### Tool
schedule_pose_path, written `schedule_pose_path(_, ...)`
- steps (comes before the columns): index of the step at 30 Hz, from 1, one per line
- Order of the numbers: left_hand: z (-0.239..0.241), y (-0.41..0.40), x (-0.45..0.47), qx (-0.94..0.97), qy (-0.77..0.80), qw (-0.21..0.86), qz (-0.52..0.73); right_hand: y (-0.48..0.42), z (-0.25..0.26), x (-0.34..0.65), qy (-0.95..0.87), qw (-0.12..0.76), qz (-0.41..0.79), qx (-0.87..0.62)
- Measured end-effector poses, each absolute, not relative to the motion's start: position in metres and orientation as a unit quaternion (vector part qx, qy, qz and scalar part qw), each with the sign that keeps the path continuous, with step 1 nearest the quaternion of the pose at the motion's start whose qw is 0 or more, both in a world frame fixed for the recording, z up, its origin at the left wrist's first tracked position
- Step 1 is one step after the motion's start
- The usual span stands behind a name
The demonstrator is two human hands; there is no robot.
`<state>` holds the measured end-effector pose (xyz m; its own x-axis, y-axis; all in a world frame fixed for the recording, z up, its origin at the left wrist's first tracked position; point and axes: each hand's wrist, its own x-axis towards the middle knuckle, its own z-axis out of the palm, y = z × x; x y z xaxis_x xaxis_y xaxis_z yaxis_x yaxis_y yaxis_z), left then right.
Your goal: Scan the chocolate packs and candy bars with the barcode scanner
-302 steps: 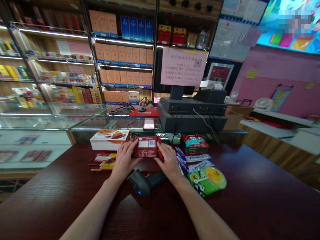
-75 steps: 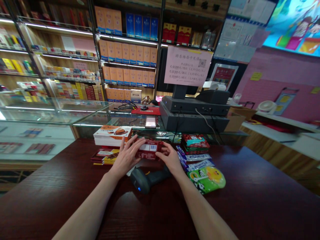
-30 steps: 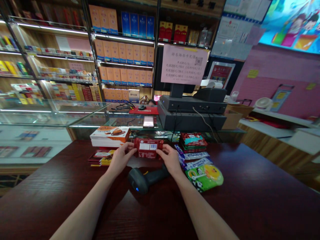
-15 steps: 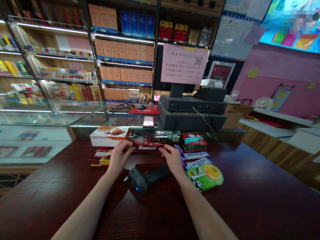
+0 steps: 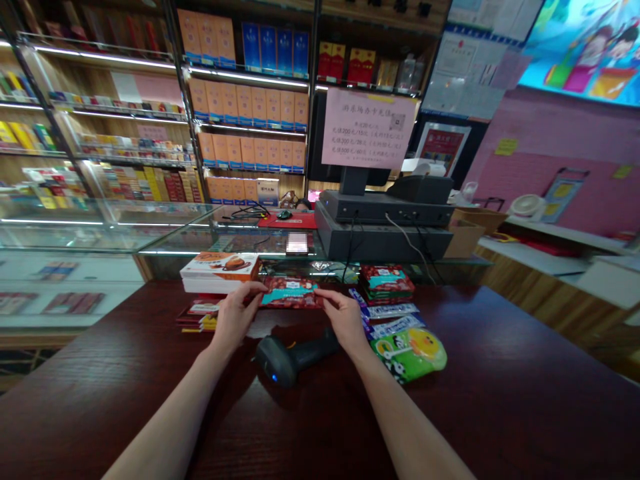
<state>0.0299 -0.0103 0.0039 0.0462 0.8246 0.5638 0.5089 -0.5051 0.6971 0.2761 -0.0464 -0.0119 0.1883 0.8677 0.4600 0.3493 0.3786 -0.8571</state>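
Observation:
Between my hands is a red and teal chocolate packet [image 5: 291, 293], its printed front facing me. My left hand [image 5: 239, 313] pinches its left end, and my right hand [image 5: 344, 319] pinches the right end. Nearer to me, a black barcode scanner [image 5: 287, 360] with a small blue light lies on the dark wooden table [image 5: 300, 433]. Left of the packet stands a white and orange box [image 5: 220, 272], with flat red and yellow packets [image 5: 203, 315] in front of it. A green pouch with a yellow duck [image 5: 413, 353] lies by my right wrist.
Beyond my right hand are a stack of similar red and teal packets [image 5: 387, 283] and blue-white sticks [image 5: 395, 320]. Behind the table, a glass counter [image 5: 240, 240] carries a cash register [image 5: 385, 230], a monitor with a pink sign [image 5: 369, 128] and a mouse [image 5: 284, 215].
The packet has turned over: its barcode side faced me before, and now its teal and red front does. Both hands keep hold of its ends and stay almost in place.

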Motion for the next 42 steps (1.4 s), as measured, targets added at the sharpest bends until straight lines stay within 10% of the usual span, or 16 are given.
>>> schedule_pose_path(21, 0.016, -0.012, 0.034, 0.703, 0.442, 0.291, 0.474, -0.046, -0.011, 0.279, -0.654, 0.544, 0.168, -0.498)
schedule_pose_path(42, -0.006, -0.003, 0.034, 0.798, 0.434, -0.140, 0.393, -0.033, -0.006, 0.270, -0.736, 0.411, 0.037, -0.536)
